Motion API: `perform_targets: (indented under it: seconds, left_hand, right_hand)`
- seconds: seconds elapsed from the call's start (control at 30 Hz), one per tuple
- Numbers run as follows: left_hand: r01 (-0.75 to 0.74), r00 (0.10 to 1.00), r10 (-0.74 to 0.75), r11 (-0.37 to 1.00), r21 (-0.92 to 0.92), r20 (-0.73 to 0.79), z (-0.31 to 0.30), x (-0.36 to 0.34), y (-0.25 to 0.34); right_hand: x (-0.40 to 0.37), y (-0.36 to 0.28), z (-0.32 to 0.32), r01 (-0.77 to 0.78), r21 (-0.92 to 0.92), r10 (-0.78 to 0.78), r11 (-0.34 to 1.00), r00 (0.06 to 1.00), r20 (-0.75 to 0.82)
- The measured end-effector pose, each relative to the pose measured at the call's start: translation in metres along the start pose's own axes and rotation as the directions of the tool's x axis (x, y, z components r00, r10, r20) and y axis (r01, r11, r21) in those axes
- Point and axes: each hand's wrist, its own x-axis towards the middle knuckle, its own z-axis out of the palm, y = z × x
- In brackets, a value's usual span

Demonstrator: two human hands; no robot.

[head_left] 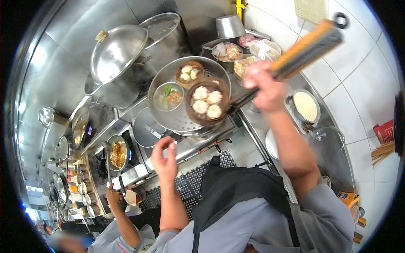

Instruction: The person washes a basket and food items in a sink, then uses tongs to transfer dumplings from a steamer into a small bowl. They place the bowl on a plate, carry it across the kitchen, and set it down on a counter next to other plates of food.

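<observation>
My right hand (266, 86) is wrapped round long tongs (291, 55) with a wooden-coloured handle, whose far end meets the rim of a round bamboo basket (197, 110) of four white dumplings. That basket is over a large perforated metal steamer tray (162, 116). On the same tray are a smaller basket (181, 79) with pale green dumplings and a metal bowl (157, 99) with greens and minced food. Near the tray's front edge, my left hand (164, 162) is raised with its fingers apart and nothing in it.
Big lidded pots (120, 90) stand behind the steamer. At left a co-worker's hand (112, 197) holds a ladle by a pan of food (118, 155) on a lit burner. Bowls of food (228, 52) are at the back; a sink (333, 162) lies at right.
</observation>
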Motion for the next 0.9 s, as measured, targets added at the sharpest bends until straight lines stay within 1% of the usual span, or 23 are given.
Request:
perform_targets:
  seconds: [0.03,0.07,0.1,0.17,0.2,0.23,0.3,0.33,0.43,0.57,0.6,0.7,0.73,0.83,0.87,0.9]
  left_hand:
    - [-0.017,0.998,0.012,0.997,-0.080,-0.060,-0.014,0.009,-0.001]
    - [0.003,0.994,-0.013,0.996,-0.093,-0.110,-0.030,0.017,0.001]
    - [-0.020,0.989,0.006,0.995,-0.094,-0.149,-0.045,0.026,0.000]
    - [-0.054,0.979,0.025,0.989,-0.136,-0.203,-0.068,0.041,0.005]
    - [-0.085,0.978,0.060,0.990,-0.117,-0.201,-0.080,0.050,0.004]
    - [-0.085,0.974,0.053,0.986,-0.140,-0.222,-0.087,0.058,0.004]
    - [-0.097,0.974,0.066,0.986,-0.136,-0.216,-0.101,0.073,-0.002]
    - [-0.088,0.971,0.057,0.988,-0.127,-0.231,-0.105,0.081,-0.007]
    - [-0.101,0.976,0.073,0.986,-0.133,-0.205,-0.112,0.104,-0.015]
    - [-0.152,0.981,0.130,0.976,-0.156,-0.144,-0.106,0.130,-0.025]
    - [-0.116,0.986,0.094,0.981,-0.157,-0.141,-0.104,0.134,-0.027]
    - [-0.133,0.988,0.110,0.963,-0.235,-0.108,-0.099,0.150,-0.036]
    - [-0.143,0.988,0.128,0.969,-0.200,-0.088,-0.099,0.154,-0.037]
    - [-0.167,0.985,0.153,0.959,-0.228,-0.075,-0.097,0.164,-0.047]
    - [-0.161,0.986,0.148,0.961,-0.223,-0.072,-0.097,0.166,-0.048]
    - [-0.155,0.987,0.143,0.963,-0.219,-0.069,-0.097,0.166,-0.049]
  right_hand:
    - [-0.001,0.011,0.019,-0.052,-0.062,0.053,0.997,0.999,0.008]
    - [-0.002,0.029,0.029,-0.030,-0.112,0.039,0.993,0.996,0.076]
    - [-0.002,0.048,0.037,-0.004,-0.160,0.027,0.987,0.989,0.144]
    - [-0.006,0.075,0.055,-0.110,-0.234,0.133,0.966,0.987,0.086]
    - [-0.005,0.085,0.061,-0.164,-0.243,0.187,0.956,0.979,0.075]
    - [-0.001,0.092,0.065,-0.100,-0.311,0.137,0.945,0.986,0.099]
    - [0.010,0.100,0.078,0.029,-0.443,0.044,0.896,0.987,0.154]
    - [0.013,0.102,0.085,-0.179,-0.357,0.209,0.917,0.977,0.045]
    - [0.027,0.098,0.108,-0.346,-0.366,0.362,0.864,0.932,-0.026]
    - [0.039,0.114,0.117,-0.381,-0.400,0.365,0.834,0.923,-0.118]
    - [0.043,0.118,0.116,-0.419,-0.381,0.407,0.824,0.906,-0.115]
    - [0.048,0.136,0.120,-0.539,-0.260,0.494,0.801,0.841,-0.223]
    - [0.046,0.145,0.117,-0.517,-0.368,0.466,0.773,0.856,-0.223]
    - [0.031,0.164,0.110,-0.445,-0.549,0.405,0.707,0.892,-0.201]
    - [0.022,0.175,0.101,-0.460,-0.562,0.436,0.687,0.880,-0.187]
    - [0.008,0.181,0.098,-0.431,-0.547,0.413,0.718,0.896,-0.164]
